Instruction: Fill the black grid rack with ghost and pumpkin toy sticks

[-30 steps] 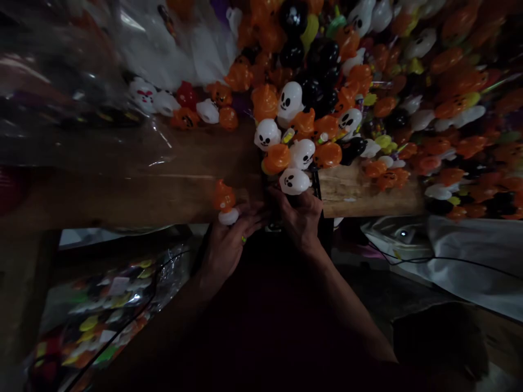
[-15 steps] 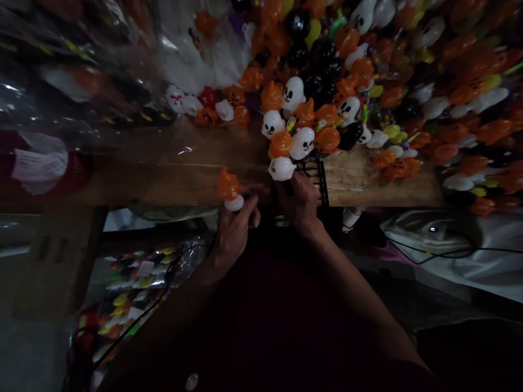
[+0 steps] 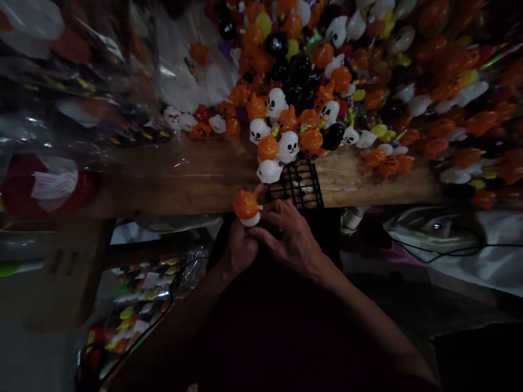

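Observation:
My left hand (image 3: 241, 245) is closed around an orange plastic toy figure (image 3: 245, 204) with a white base, held upright over the table's front edge. My right hand (image 3: 292, 234) is right beside it, fingers bent and thumb reaching under the toy's right side. A small pale bit (image 3: 260, 207) shows at the right fingertips, too small to name. Behind the hands lies a black plastic grid tray (image 3: 300, 185). At its left corner a white ghost figure (image 3: 269, 171) rests in front of a cluster of orange pumpkin and white ghost figures (image 3: 288, 147).
A wooden table (image 3: 196, 188) runs across, heaped at the back and right with orange, black and white figures (image 3: 445, 130). Clear plastic bags (image 3: 134, 65) lie back left, near a red container (image 3: 20, 188). Packed bags of figures (image 3: 143, 283) sit below the table.
My right hand has moved left from the black grid tray to the orange toy, uncovering the grid. The toy has turned and come slightly right and nearer. The camera view has shifted.

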Demonstrator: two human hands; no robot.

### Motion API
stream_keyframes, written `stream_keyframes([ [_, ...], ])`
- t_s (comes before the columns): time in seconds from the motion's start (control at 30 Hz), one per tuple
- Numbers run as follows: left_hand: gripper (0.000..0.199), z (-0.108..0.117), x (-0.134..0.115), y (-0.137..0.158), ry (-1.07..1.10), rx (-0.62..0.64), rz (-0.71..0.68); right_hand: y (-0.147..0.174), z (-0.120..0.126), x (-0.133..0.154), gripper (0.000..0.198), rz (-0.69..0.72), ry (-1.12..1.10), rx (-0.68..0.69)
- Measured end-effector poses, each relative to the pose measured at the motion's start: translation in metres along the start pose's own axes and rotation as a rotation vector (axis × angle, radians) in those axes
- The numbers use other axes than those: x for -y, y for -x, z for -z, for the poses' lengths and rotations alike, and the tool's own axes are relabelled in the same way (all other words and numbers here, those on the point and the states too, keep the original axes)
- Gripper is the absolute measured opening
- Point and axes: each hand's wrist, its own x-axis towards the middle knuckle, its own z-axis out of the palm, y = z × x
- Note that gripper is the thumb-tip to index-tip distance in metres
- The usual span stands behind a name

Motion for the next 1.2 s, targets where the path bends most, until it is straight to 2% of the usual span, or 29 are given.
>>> stream_keyframes([
  [0.17, 0.06, -0.007, 0.002, -0.002, -0.157, -0.004, -0.018, -0.001, -0.003, -0.017, 0.023, -0.076, -0.078, 0.044],
  [0.3, 0.069, -0.008, -0.004, 0.001, -0.268, -0.004, -0.063, 0.005, 0.008, -0.034, 0.027, -0.173, -0.252, -0.103],
  [0.37, 0.059, -0.003, -0.006, 0.004, -0.275, -0.051, -0.024, 0.005, 0.016, -0.042, 0.026, -0.276, -0.321, -0.155],
  [0.47, 0.033, 0.008, -0.003, 0.0, -0.347, -0.204, 0.012, 0.001, 0.026, -0.053, 0.031, -0.339, -0.408, -0.117],
  [0.53, 0.032, 0.012, 0.002, -0.012, -0.426, -0.275, 0.007, -0.003, 0.027, -0.059, 0.033, -0.352, -0.436, -0.122],
  [0.6, 0.039, 0.012, 0.008, -0.028, -0.508, -0.281, 0.035, -0.007, 0.025, -0.062, 0.03, -0.387, -0.449, -0.183],
  [0.7, 0.038, 0.01, 0.02, -0.054, -0.661, -0.178, 0.059, -0.011, 0.017, -0.068, 0.027, -0.461, -0.438, -0.324],
  [0.77, 0.031, 0.009, 0.027, -0.065, -0.759, -0.11, 0.024, -0.013, 0.01, -0.074, 0.022, -0.449, -0.382, -0.422],
  [0.87, 0.032, 0.009, 0.034, -0.072, -0.806, -0.083, -0.015, -0.015, 0.004, -0.085, 0.019, -0.319, -0.232, -0.532],
  [0.97, 0.032, 0.01, 0.036, -0.073, -0.792, -0.063, -0.03, -0.018, 0.0, -0.087, 0.017, -0.245, -0.104, -0.543],
  [1.03, 0.029, 0.009, 0.036, -0.073, -0.773, -0.051, -0.041, -0.021, -0.003, -0.085, 0.019, -0.231, -0.098, -0.544],
  [1.2, 0.029, 0.006, 0.039, -0.071, -0.722, -0.048, -0.04, -0.026, -0.01, -0.084, 0.019, -0.287, -0.166, -0.556],
])
